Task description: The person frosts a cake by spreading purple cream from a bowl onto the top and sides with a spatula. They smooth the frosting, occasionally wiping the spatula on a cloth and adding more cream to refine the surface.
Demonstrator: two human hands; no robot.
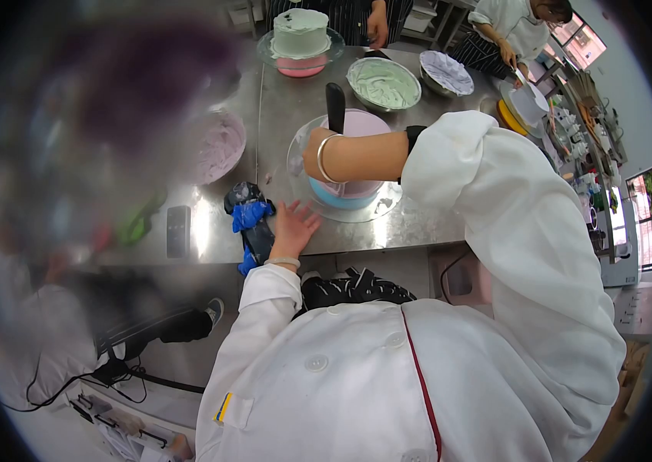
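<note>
My right hand [317, 157] is closed around an icing spatula, whose black handle [335, 109] stands up above the fist. Its blade is hidden behind the hand. Right beside that hand is a round cake [367, 123] covered in pale lavender cream, partly covered by my forearm. Beneath the cake are a clear round plate [382, 202] and a light blue turntable base [339, 197]. My left hand [294, 229] has its fingers spread near the table's front edge, left of the turntable, holding nothing. Close to it lies a dark object with blue wrappings [250, 217].
A bowl of lavender cream [222, 148] stands at left, a bowl of green cream [384, 84] and another pale bowl [447, 73] behind. A green-frosted cake [300, 32] is at the far side. Co-workers stand across the table and at right [522, 31]. A blur covers the upper left.
</note>
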